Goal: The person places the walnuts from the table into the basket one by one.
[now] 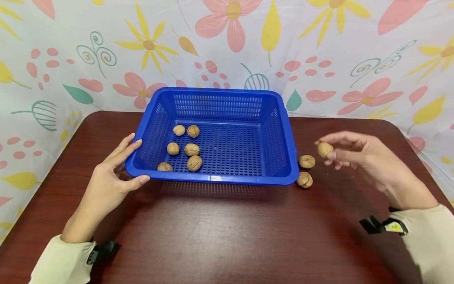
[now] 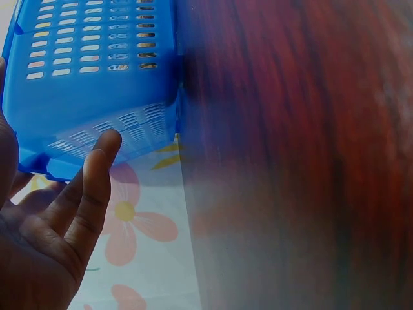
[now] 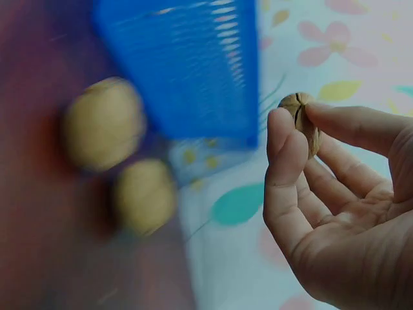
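A blue plastic basket (image 1: 213, 179) holds several walnuts (image 1: 192, 150), gathered in its left part. My left hand (image 1: 106, 179) grips its front left corner, thumb on the front rim and fingers on the left rim. From the left wrist view, the lower fingers of that hand (image 2: 58, 226) are spread beside the basket's outer wall (image 2: 97, 90). Right of the basket, my right hand (image 1: 369, 157) pinches a walnut (image 1: 324, 150) between thumb and fingertips, raised above the table. In the right wrist view this walnut (image 3: 302, 123) shows a dark seam.
Two loose walnuts, one behind (image 1: 307, 161) and one in front (image 1: 304, 180), lie on the table close to the basket's right side. The dark reddish wooden table (image 1: 220, 232) meets a flower-patterned cloth (image 1: 227, 47) along its back and sides.
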`<action>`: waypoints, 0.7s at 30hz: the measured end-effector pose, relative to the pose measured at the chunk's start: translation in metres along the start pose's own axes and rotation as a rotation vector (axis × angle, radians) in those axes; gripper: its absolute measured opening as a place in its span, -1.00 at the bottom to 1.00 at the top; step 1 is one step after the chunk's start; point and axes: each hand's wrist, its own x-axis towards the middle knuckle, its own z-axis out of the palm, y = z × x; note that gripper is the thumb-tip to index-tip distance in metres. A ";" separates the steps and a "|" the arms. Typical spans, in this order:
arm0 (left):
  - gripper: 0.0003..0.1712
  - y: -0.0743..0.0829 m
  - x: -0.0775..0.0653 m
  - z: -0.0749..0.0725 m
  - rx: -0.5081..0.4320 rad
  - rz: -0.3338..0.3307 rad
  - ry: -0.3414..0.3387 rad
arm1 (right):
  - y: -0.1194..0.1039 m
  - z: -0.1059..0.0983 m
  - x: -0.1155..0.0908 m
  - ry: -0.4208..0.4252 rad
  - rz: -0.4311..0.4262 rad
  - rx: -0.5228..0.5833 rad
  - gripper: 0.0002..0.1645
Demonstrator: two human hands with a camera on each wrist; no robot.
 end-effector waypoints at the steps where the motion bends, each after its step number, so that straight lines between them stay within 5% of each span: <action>1: -0.03 0.000 0.000 0.000 0.000 0.000 0.000 | -0.009 0.002 0.006 -0.020 -0.012 -0.008 -0.53; 12: -0.04 0.000 0.000 0.000 0.012 0.005 0.000 | -0.089 0.050 0.091 -0.358 -0.080 0.073 -0.56; 21: -0.04 0.000 0.000 -0.001 0.006 -0.001 0.000 | -0.113 0.096 0.155 -0.573 -0.020 0.088 -0.62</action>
